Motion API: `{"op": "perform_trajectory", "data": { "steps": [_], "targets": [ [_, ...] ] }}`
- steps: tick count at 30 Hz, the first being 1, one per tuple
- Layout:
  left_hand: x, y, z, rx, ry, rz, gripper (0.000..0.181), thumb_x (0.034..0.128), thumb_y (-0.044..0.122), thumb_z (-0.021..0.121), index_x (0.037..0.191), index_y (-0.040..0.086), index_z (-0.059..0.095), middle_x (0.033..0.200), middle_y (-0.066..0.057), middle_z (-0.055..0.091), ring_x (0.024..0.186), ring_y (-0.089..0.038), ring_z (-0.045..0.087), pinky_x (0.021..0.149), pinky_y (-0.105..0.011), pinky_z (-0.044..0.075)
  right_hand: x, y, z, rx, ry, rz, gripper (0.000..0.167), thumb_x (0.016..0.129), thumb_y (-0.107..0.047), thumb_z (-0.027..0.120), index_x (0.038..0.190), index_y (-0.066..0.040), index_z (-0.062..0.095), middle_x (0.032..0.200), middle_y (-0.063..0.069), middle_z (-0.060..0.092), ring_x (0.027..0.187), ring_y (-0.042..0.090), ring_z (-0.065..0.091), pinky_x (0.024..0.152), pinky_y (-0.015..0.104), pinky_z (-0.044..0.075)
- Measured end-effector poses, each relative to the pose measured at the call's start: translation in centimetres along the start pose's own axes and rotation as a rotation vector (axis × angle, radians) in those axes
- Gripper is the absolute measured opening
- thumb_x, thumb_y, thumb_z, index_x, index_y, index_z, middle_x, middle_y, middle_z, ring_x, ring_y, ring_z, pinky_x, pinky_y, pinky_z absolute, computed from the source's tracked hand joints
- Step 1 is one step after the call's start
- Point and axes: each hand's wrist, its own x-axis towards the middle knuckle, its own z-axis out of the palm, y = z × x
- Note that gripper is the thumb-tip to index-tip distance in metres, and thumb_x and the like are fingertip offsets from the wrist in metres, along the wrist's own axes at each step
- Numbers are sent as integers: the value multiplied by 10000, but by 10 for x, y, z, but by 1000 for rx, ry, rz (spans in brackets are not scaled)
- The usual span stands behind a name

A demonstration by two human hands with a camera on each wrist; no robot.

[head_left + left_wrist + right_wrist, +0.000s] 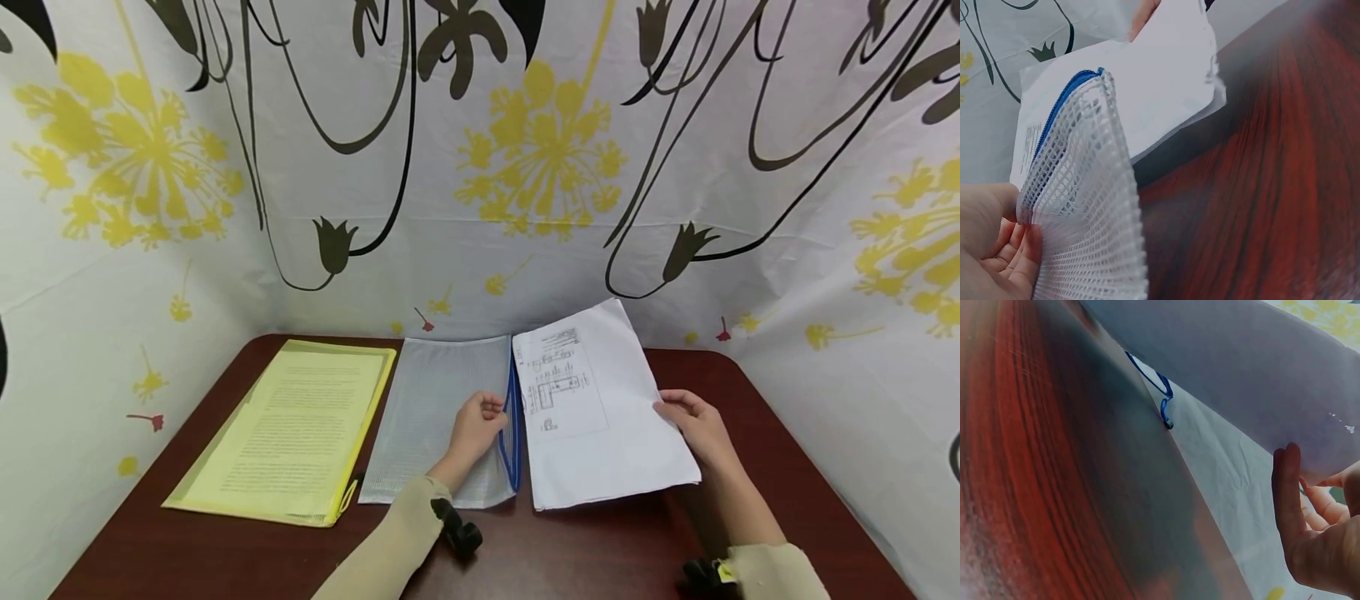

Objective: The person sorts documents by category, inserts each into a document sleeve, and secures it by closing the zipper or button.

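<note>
A clear mesh zipper pouch (448,417) with a blue zipper lies at the middle of the table, its right edge raised and parted. My left hand (477,429) pinches the upper layer near that zipper edge; the left wrist view shows thumb and fingers on the mesh (1094,206). Just right of the pouch, a stack of white papers (637,417) with a printed diagram is held tilted above the table. At its right edge my right hand (701,429) pinches the papers. In the right wrist view, the sheets' underside (1222,381) faces the camera.
A yellow zipper pouch (300,433) with printed sheets inside lies at the table's left. The dark reddish wooden table (570,550) meets a patterned cloth (420,183) at its back and sides. A blue zipper pull (1166,419) dangles in the right wrist view.
</note>
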Motion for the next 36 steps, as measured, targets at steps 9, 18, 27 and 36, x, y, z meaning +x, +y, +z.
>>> {"op": "perform_trajectory", "data": {
  "steps": [9, 18, 27, 36],
  "targets": [
    [-1, -1, 1, -39, 16, -19, 216, 807, 20, 659, 1023, 21, 656, 985, -112, 701, 834, -140, 620, 760, -249, 548, -7, -3, -7, -81, -43, 54, 78, 973, -362, 628, 1033, -337, 672, 846, -229, 614, 705, 54, 633, 661, 267, 551],
    [-1, 1, 0, -66, 27, -43, 239, 809, 21, 653, 1048, 19, 656, 1006, -118, 699, 850, -147, 627, 787, -252, 555, -5, -4, -19, -207, -63, 58, 257, 968, -379, 616, 1117, -184, 693, 897, -202, 609, 728, 56, 603, 681, 255, 520],
    [-2, 3, 0, -162, 37, -39, 243, 815, -22, 649, 1057, -37, 636, 1015, -172, 688, 872, -170, 636, 806, -266, 571, -6, -5, -29, -260, -94, 50, 323, 971, -373, 600, 1169, -128, 676, 928, -186, 603, 746, 55, 582, 691, 249, 502],
    [-2, 4, 0, -167, 28, -50, 241, 819, -12, 643, 1059, -23, 640, 1013, -155, 685, 847, -142, 616, 764, -207, 544, -2, -6, -19, -254, -56, 34, 421, 960, -363, 619, 1213, -28, 650, 992, -148, 632, 748, 41, 579, 689, 236, 498]
  ]
}}
